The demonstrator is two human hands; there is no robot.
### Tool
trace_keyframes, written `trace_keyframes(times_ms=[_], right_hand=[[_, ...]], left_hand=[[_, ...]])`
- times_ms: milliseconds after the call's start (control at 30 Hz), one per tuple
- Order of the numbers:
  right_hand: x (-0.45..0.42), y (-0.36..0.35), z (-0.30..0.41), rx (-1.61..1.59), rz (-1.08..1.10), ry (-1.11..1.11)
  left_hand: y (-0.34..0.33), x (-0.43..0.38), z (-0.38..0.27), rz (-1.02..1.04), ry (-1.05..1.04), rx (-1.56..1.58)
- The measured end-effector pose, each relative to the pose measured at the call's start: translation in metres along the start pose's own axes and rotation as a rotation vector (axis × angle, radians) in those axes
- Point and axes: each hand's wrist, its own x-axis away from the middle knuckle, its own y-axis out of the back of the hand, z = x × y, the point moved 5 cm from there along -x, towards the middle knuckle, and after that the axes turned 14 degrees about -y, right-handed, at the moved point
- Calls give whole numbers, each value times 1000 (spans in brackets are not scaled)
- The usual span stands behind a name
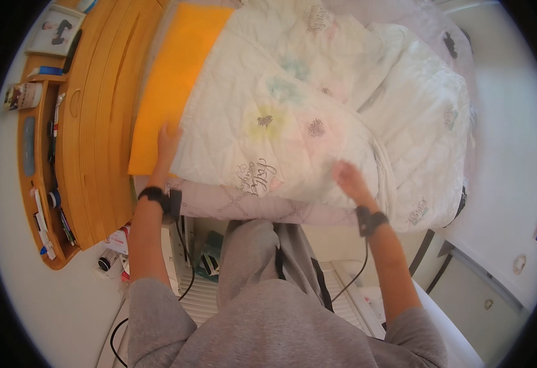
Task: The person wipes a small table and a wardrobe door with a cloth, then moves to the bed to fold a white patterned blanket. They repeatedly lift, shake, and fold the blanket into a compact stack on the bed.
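Observation:
A white quilt (231, 101) printed with pastel flowers and lettering is spread over a bed, its right part folded and bunched. Along its left side lies a flat strip of orange fabric (172, 83). My left hand (168, 140) is at the line where the orange strip meets the quilt; blur hides whether its fingers grip either one. Over the quilt's near right part is my right hand (350, 179), blurred, its fingers hard to make out. Below the quilt's near edge shows a pale pink patterned mattress cover (218, 198). Each wrist wears a black strap with a cable.
A wooden headboard (103, 115) borders the bed on the left. Its shelf (61, 257) holds pens, tape and a framed photo (56, 30). My legs (254, 253) stand against the bed's near side. A white cabinet (480, 280) stands at the lower right.

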Motion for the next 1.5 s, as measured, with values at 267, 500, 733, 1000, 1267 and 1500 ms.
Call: trace_keyframes(times_ms=[267,500,733,1000,1267,1500], right_hand=[[3,33,-177,-450,-661,-523],[-15,-25,-132,462,-265,-244],[53,-140,-142,815,127,-765],[33,-220,-224,1030,499,-821],[-6,-108,-243,885,114,-341],[52,68,-142,770,-597,-17]], left_hand=[[-12,106,4,54,240,4],[47,71,-42,-159,-52,-179],[227,-17,-92,-271,-70,-448],[274,75,-76,4,-261,-1227],[221,25,3,508,223,-1114],[-74,7,-173,302,-599,-586]])
